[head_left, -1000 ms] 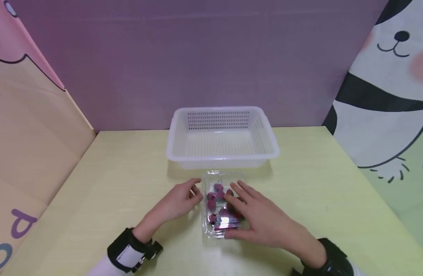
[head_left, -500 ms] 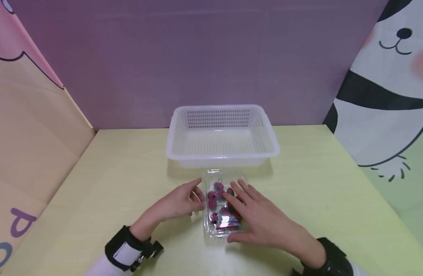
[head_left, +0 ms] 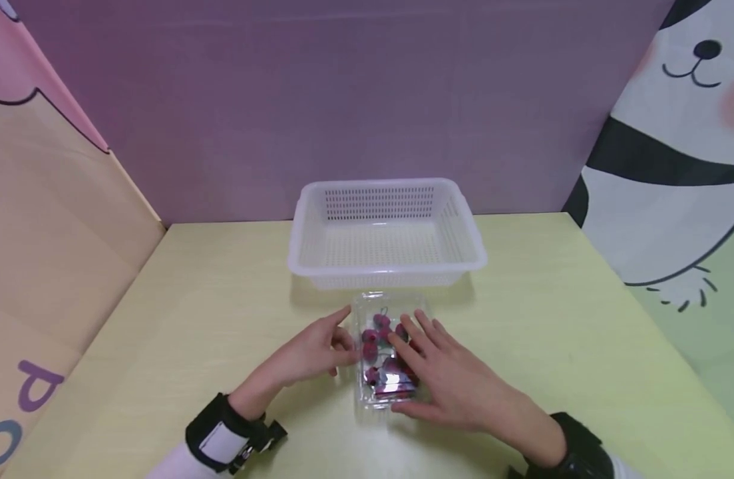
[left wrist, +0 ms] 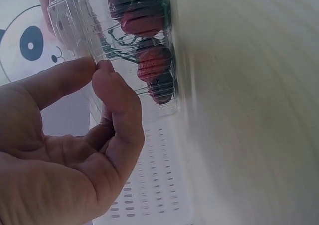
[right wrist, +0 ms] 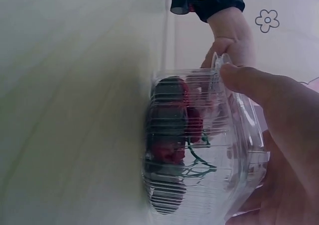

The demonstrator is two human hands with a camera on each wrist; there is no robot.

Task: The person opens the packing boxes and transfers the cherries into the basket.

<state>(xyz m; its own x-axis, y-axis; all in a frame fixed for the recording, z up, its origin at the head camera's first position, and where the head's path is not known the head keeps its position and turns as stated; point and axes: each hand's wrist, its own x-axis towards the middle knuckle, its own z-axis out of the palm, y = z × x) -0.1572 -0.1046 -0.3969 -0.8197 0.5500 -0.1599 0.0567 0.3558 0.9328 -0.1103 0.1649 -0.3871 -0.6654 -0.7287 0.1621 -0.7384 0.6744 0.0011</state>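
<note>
In the head view a clear plastic clamshell box (head_left: pixel 392 303) of dark red cherries (head_left: pixel 369 351) with thin stems lies on the table, its lid down. My left hand (head_left: pixel 313 349) is at the box's left side. The left wrist view shows its thumb and a curled finger meeting at the box's rim (left wrist: pixel 82 23), pinching the edge. Spread over the lid's right half is my right hand (head_left: pixel 462 379), fingers fairly straight. Its thumb touches the rim in the right wrist view, where the cherries (right wrist: pixel 167 145) show through the ribbed side. The right palm hides part of the box.
Just behind the box stands a white perforated plastic basket (head_left: pixel 387 271) with nothing in it. The pale yellow table (head_left: pixel 223 293) meets a purple backdrop (head_left: pixel 367 100) at the back. Printed cartoon panels flank both sides.
My left hand's lower fingers have closed in on the box's left edge. The box has shifted slightly rightward. My right hand stays nearly still on the lid.
</note>
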